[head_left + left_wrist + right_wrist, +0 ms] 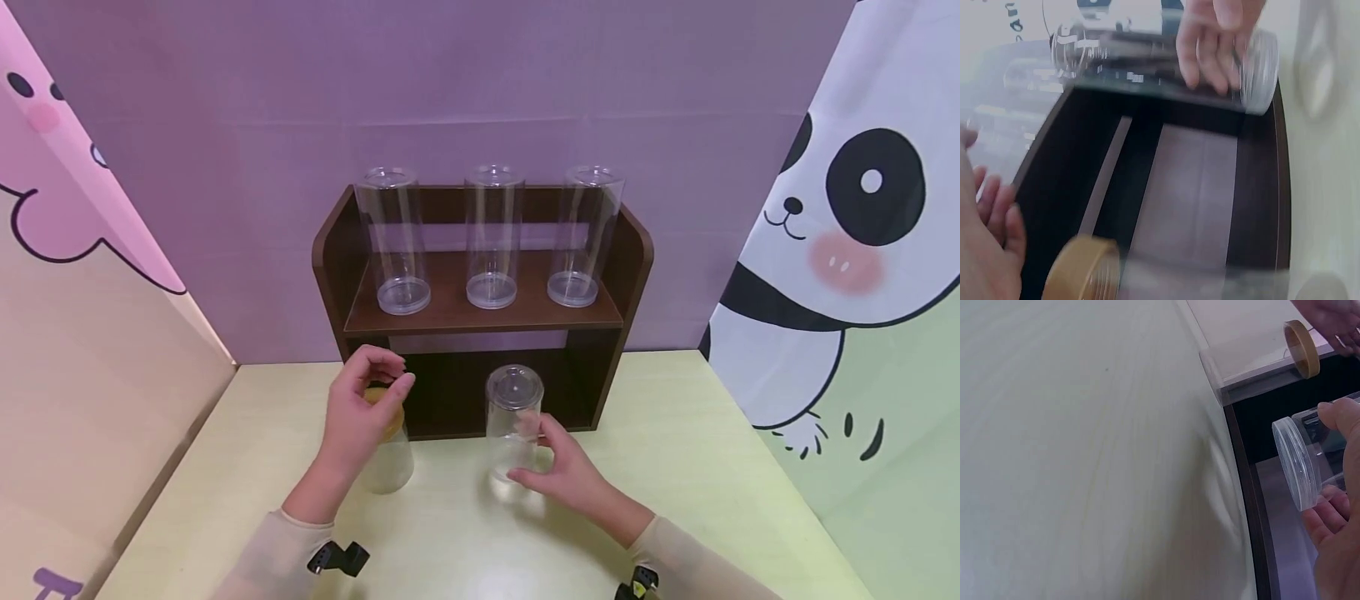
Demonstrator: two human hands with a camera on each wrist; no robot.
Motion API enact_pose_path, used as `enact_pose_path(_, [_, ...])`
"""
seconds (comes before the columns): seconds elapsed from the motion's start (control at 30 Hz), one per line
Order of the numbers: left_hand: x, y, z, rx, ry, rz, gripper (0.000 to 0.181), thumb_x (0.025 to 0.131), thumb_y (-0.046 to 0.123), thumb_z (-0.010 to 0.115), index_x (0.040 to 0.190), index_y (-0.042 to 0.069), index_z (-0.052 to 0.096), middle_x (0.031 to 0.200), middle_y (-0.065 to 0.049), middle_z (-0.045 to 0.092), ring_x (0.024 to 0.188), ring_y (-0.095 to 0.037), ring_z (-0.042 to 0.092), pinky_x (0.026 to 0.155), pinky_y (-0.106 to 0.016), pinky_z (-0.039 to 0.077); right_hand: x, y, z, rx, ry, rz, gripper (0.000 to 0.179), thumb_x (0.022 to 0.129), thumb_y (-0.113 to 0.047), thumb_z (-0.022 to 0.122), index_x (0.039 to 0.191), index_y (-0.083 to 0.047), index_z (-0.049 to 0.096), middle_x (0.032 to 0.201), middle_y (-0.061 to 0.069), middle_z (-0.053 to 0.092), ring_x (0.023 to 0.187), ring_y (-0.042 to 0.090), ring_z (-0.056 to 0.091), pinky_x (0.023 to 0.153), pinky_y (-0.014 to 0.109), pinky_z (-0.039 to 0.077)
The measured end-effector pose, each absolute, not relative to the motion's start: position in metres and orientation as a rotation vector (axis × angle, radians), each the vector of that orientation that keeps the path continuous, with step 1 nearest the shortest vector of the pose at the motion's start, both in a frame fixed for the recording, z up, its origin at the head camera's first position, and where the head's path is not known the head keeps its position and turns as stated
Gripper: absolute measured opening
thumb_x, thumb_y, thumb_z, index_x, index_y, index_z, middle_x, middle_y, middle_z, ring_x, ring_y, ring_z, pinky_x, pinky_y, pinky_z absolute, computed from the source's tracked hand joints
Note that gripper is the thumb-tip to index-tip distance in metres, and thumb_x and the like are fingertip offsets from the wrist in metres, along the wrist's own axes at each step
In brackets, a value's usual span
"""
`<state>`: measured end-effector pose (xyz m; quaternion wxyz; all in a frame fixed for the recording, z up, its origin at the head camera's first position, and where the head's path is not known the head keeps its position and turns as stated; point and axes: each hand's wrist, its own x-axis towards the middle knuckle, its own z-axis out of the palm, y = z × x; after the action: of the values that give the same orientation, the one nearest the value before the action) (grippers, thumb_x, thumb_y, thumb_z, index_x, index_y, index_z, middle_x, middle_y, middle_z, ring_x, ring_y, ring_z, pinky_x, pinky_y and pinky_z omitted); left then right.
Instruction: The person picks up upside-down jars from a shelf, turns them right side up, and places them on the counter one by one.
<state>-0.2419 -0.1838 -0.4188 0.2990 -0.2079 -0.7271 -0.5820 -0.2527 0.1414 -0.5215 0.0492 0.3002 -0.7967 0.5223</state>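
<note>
My right hand (566, 471) grips a clear plastic jar (514, 417) in front of the shelf, thumb on one side and fingers on the other. In the right wrist view, the jar's ridged base (1297, 464) is raised above the table. Another clear jar (388, 467), topped by a tan ring-like lid (1082, 270), stands upright on the table at the left. My left hand (363, 408) hovers beside and above that lid, fingers loosely bent; both wrist views show it apart from the lid.
A dark brown two-tier shelf (483, 321) stands against the purple backdrop. On its upper tier are three upright clear jars, at left (393, 242), middle (493, 242) and right (585, 242). The pale table (675, 467) extends around it.
</note>
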Motion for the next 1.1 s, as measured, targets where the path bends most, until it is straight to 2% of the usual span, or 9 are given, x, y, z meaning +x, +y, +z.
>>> enact_pose_path(0.2, [-0.237,-0.165,-0.421,-0.810,-2.110,-1.535,0.050,0.092,0.003,0.086,0.136,0.008,0.064,0.136,-0.009,0.066,0.122,-0.027,0.063,0.105,-0.027,0.053,-0.252,0.136,-0.519,0.957,-2.422,1.602,0.072,0.086,-0.010,0.096,0.149,-0.014,0.060,0.138,0.000,0.067,0.130,0.016,0.062,0.112,0.047,0.055])
enact_pose_path(0.3, [-0.235,-0.156,-0.422,-0.849,-2.193,-1.557,0.061,0.091,0.013,0.090,0.144,0.012,0.060,0.144,-0.005,0.062,0.130,-0.026,0.061,0.110,-0.032,0.053,-0.251,0.133,-0.517,0.980,-2.425,1.591,0.069,0.088,-0.013,0.095,0.147,-0.014,0.060,0.139,0.000,0.066,0.130,0.018,0.063,0.112,0.051,0.055])
enact_pose_path(0.43, [-0.234,-0.145,-0.424,-0.881,-2.265,-1.578,0.070,0.090,0.016,0.093,0.150,0.013,0.057,0.149,-0.004,0.060,0.135,-0.027,0.059,0.114,-0.044,0.054,-0.249,0.129,-0.514,0.985,-2.465,1.575,0.070,0.089,-0.018,0.095,0.149,-0.017,0.059,0.143,-0.002,0.065,0.132,0.018,0.062,0.112,0.054,0.055])
enact_pose_path(0.6, [-0.235,-0.137,-0.424,-0.923,-2.289,-1.584,0.074,0.088,0.010,0.092,0.152,0.011,0.055,0.148,-0.004,0.059,0.134,-0.026,0.058,0.115,-0.044,0.054,-0.247,0.126,-0.512,1.009,-2.489,1.553,0.073,0.089,-0.019,0.096,0.150,-0.018,0.058,0.144,-0.004,0.064,0.133,0.018,0.061,0.112,0.052,0.055])
enact_pose_path(0.73, [-0.236,-0.134,-0.424,-0.952,-2.296,-1.574,0.075,0.088,0.011,0.092,0.152,0.007,0.054,0.146,-0.003,0.061,0.133,-0.025,0.058,0.114,-0.039,0.054,-0.246,0.125,-0.513,1.060,-2.454,1.500,0.068,0.089,-0.017,0.096,0.146,-0.016,0.060,0.139,-0.002,0.065,0.129,0.019,0.063,0.111,0.048,0.057])
enact_pose_path(0.9, [-0.236,-0.131,-0.425,-0.957,-2.327,-1.565,0.076,0.087,0.013,0.093,0.153,0.005,0.055,0.145,-0.002,0.063,0.132,-0.024,0.059,0.112,-0.041,0.054,-0.245,0.125,-0.514,1.097,-2.432,1.465,0.065,0.088,-0.014,0.096,0.143,-0.016,0.061,0.137,-0.001,0.066,0.127,0.022,0.064,0.109,0.047,0.058])
enact_pose_path(1.1, [-0.235,-0.128,-0.427,-0.919,-2.359,-1.573,0.074,0.087,0.016,0.094,0.151,0.015,0.058,0.141,0.002,0.065,0.126,-0.020,0.062,0.107,-0.044,0.057,-0.244,0.125,-0.514,1.107,-2.452,1.460,0.067,0.088,-0.016,0.096,0.144,-0.017,0.060,0.139,-0.003,0.065,0.128,0.023,0.064,0.109,0.047,0.058])
